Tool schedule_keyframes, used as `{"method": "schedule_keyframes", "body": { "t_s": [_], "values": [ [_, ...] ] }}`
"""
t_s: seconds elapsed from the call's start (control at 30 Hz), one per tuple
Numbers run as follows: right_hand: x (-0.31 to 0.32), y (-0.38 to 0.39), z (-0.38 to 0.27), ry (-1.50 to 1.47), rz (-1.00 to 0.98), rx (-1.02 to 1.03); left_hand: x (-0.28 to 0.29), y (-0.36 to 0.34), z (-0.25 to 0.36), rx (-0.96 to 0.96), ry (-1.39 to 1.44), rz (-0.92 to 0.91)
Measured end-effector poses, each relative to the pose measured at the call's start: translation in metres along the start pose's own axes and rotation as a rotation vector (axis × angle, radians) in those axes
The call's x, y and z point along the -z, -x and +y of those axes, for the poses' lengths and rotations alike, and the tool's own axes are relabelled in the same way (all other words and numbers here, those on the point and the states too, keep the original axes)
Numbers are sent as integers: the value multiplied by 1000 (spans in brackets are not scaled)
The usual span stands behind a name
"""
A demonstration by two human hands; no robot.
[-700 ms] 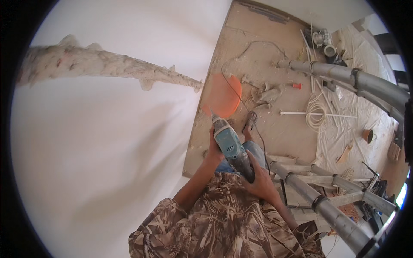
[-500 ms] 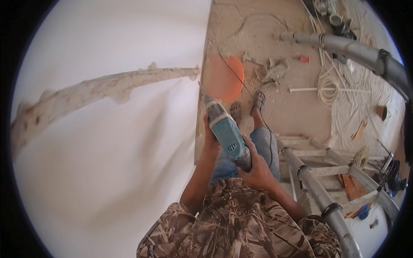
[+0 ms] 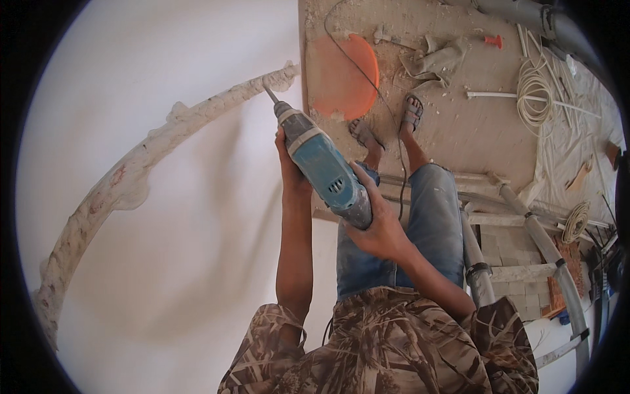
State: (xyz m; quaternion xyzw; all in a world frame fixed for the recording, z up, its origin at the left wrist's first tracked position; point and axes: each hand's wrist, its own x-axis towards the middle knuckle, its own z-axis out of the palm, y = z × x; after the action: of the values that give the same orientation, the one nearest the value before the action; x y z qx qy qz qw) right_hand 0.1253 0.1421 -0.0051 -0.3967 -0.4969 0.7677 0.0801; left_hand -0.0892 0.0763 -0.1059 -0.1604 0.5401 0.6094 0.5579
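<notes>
I hold a teal and grey power drill (image 3: 318, 164), angled up toward the white wall (image 3: 164, 249). My left hand (image 3: 292, 167) grips it near the front, fingers wrapped round its side. My right hand (image 3: 374, 226) is closed round the dark rear part. The bit (image 3: 270, 92) points at the upper end of a rough chased channel (image 3: 144, 157) cut in the wall; I cannot tell whether its tip touches. A dark cord (image 3: 367, 79) runs across the floor between the drill's area and an orange round lid or tub (image 3: 344, 79).
An aluminium ladder (image 3: 551, 249) stands at my right, another pole (image 3: 525, 20) at the top. My sandalled feet stand on dusty floor (image 3: 479, 138). A hammer (image 3: 394, 37), crumpled sack (image 3: 433, 62), small red object (image 3: 492, 41), coiled white cable (image 3: 535, 98), pipes and plastic sheeting (image 3: 584, 144) lie around.
The drill and both my hands have risen and moved left, bringing the bit onto the channel's end. The view has shifted, showing more of my legs and feet.
</notes>
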Motion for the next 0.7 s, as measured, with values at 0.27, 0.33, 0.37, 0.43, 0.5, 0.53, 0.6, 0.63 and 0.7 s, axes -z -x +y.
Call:
{"method": "schedule_keyframes", "body": {
  "t_s": [0.27, 0.33, 0.37, 0.43, 0.5, 0.53, 0.6, 0.63, 0.7],
  "values": [
    [-32, -33, 13, -46, -36, -9, 23, -17, 25, 24, 32, 38],
    [-45, -35, 7, -45, -34, 7, 25, -17, 35, 56, 47, 52],
    [-50, -33, 4, -32, -28, -1, 18, -14, 39, 69, 51, 69],
    [-61, -36, 1, 6, -4, -11, 12, -7, 48, 97, 61, 90],
    [-74, -34, -5, 16, 12, -2, 13, -3, 57, 130, 73, 96],
    [-81, -33, -8, 6, 17, 15, 16, -3, 61, 127, 80, 92],
    [-90, -38, -13, 9, 22, -9, 24, -7, 67, 126, 90, 80],
    [-97, -45, -15, 19, 17, -50, 30, -12, 71, 148, 126, 66],
    [-108, -54, -24, -2, -16, -123, 42, -26, 79, 197, 198, 36]
  ]
}}
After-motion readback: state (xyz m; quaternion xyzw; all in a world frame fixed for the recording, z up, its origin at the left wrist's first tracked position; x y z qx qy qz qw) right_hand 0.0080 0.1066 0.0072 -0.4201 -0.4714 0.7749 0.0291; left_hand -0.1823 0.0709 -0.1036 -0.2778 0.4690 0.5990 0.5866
